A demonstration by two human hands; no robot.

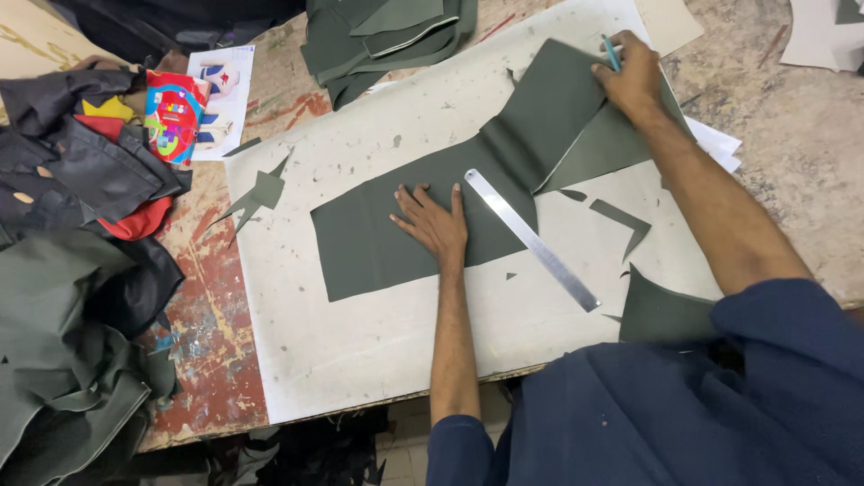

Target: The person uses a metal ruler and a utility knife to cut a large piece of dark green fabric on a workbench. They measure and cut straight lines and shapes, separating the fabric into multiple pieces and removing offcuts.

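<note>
**Marking the dark green sheet: left hand pins, right hand holds pen**

Left hand flat, fingers spread, pressed palm-down on dark green leather sheet. Right hand closed round a teal pen, resting on the sheet's far, folded-over end, well apart from the left hand. Sheet lying on pale cutting board, stretched between both hands. Steel ruler lying diagonally just right of the left hand, partly on the sheet, untouched.

Step, as judged: holding material still while marking at the far end. Next move probably calls for steady pressure from the left hand and a flat, unwrinkled surface under the pen; the fold beneath the right hand could spoil a line.

Around: green offcuts right of the ruler; star-shaped scrap left of the left hand; stacked green pieces beyond; heap of dark garments and colourful packet far left.
</note>
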